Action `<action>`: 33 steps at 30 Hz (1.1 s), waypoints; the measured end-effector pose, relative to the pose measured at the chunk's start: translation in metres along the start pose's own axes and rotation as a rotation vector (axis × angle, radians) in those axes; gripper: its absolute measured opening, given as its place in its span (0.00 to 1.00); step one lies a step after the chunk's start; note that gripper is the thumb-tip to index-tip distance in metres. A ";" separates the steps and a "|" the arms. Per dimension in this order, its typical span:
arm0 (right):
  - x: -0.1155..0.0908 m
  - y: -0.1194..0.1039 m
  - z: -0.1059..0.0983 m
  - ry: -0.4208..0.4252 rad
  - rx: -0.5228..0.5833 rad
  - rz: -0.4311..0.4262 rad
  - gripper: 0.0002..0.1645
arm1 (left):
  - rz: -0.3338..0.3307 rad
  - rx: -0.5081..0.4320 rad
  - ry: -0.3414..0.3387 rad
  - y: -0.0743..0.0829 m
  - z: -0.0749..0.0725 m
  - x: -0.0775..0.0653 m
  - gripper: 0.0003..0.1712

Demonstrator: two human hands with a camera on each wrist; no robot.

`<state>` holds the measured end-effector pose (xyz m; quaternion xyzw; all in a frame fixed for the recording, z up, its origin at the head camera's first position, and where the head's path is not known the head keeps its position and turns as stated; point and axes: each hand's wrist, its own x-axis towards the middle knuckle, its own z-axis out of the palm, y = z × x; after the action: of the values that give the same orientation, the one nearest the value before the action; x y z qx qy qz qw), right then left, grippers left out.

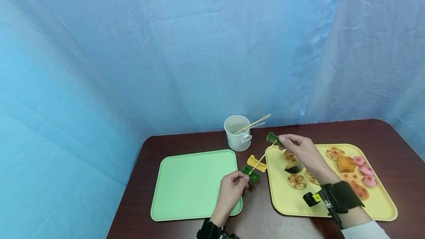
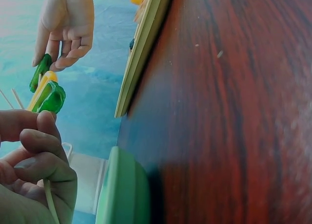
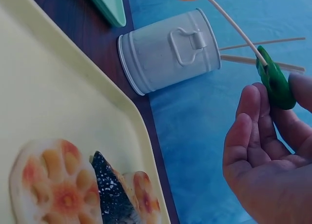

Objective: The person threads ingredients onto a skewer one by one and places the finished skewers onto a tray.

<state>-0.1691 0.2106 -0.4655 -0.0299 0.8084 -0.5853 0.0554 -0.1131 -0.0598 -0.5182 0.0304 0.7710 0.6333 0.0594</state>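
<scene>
My left hand (image 1: 231,187) grips a thin wooden skewer (image 1: 265,153) by its lower part, and the stick's tail shows below the curled fingers in the left wrist view. Threaded just above that hand are a green pepper piece (image 1: 250,173) and, beyond it, a yellow pepper piece (image 1: 257,163). At the skewer's far end my right hand (image 1: 303,152) pinches a second green pepper piece (image 3: 275,83) between thumb and fingers. The stick's tip meets the face of this piece in the right wrist view. Bare stick separates it from the yellow one.
A green tray (image 1: 196,185) lies on the left of the dark wooden table (image 1: 132,202). Behind stands a small white bucket (image 1: 237,135) with several skewers (image 1: 257,123). On the right, a yellow tray (image 1: 279,205) bears lotus root slices (image 1: 297,182) and other toy food pieces.
</scene>
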 end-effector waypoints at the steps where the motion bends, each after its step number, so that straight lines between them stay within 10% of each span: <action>1: 0.000 0.000 0.000 -0.002 0.010 0.002 0.36 | 0.001 0.001 0.001 0.000 0.000 0.000 0.12; 33: -0.009 0.005 0.021 -0.058 0.077 0.036 0.28 | 0.004 0.008 0.016 0.000 0.002 0.000 0.12</action>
<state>-0.1576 0.1930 -0.4761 -0.0301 0.7836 -0.6139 0.0907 -0.1126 -0.0578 -0.5185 0.0269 0.7740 0.6305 0.0517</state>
